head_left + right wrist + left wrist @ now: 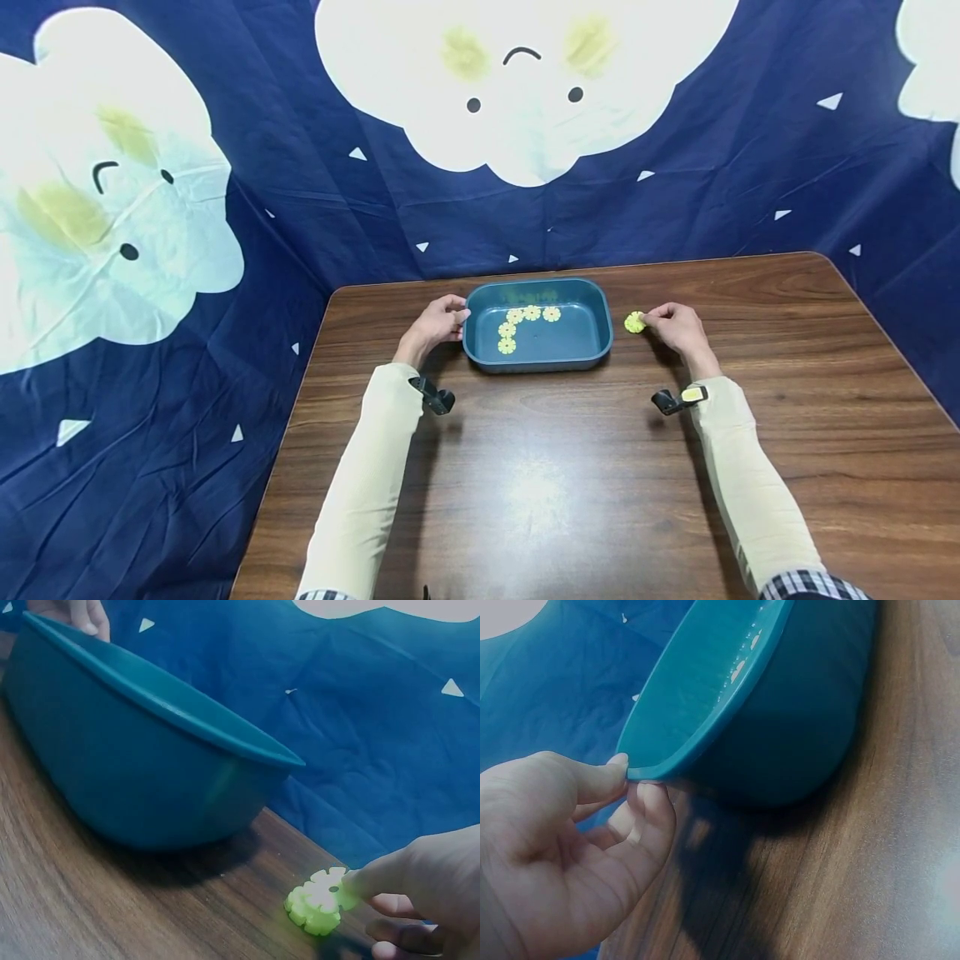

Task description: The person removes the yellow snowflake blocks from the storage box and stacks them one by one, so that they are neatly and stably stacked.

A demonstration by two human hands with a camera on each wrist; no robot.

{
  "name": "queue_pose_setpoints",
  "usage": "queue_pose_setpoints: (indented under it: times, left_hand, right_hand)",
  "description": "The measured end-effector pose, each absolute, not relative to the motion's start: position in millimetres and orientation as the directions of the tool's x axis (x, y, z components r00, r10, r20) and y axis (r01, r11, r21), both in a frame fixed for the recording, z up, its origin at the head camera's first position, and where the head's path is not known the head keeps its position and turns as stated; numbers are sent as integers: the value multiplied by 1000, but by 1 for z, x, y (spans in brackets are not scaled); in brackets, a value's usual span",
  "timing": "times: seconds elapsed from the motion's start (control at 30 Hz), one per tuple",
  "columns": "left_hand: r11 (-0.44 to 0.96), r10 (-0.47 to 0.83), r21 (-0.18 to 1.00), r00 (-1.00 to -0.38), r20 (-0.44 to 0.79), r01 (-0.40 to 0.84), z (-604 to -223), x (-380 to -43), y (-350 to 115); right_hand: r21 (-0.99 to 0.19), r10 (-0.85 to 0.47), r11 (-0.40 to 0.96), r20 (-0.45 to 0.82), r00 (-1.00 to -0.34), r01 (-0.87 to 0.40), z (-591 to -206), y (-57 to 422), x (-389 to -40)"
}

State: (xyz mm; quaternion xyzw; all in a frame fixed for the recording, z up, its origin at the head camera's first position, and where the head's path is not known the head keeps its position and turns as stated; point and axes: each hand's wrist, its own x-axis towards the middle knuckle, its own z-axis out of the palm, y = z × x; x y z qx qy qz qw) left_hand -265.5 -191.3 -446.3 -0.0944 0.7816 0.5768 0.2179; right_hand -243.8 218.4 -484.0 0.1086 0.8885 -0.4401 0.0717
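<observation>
A teal, rounded rectangular basin stands on the table. My left hand pinches its left rim, thumb on top and fingers below, as the left wrist view shows up close. Several pale yellow flower-shaped discs lie on the basin floor, along its left and far sides. To the right of the basin, my right hand pinches a yellow-green notched disc at its edge. Another such disc appears just beneath it on the table. The far fingers of the right hand are partly cut off in the right wrist view.
The brown wood-grain table has its far edge close behind the basin. A dark blue curtain with white clouds and triangles hangs behind and to the left. Each wrist carries a small black camera.
</observation>
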Motion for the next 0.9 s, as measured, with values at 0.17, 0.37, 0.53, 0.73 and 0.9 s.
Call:
queue_pose_setpoints:
  times: [0.17, 0.37, 0.53, 0.73, 0.9]
  left_hand:
    - [316, 111, 859, -883, -456, -404, -443, -264, -191]
    - [297, 104, 869, -891, -441, -395, -449, -266, -191]
    - [292, 102, 871, -892, -440, -396, -449, -266, -191]
    - [302, 103, 866, -890, -445, -398, -448, -266, -191]
    - [298, 103, 867, -890, -445, -399, -448, -266, -191]
  right_hand:
    - [-738, 119, 630, -213, -970, 240, -487, 219, -245]
    - [-706, 130, 676, -168, -977, 211, -489, 217, -246]
    - [-693, 137, 694, -141, -981, 196, -490, 215, -246]
    - [-680, 131, 712, -116, -985, 175, -491, 213, -248]
    - [-667, 131, 726, -108, -986, 169, -491, 213, -248]
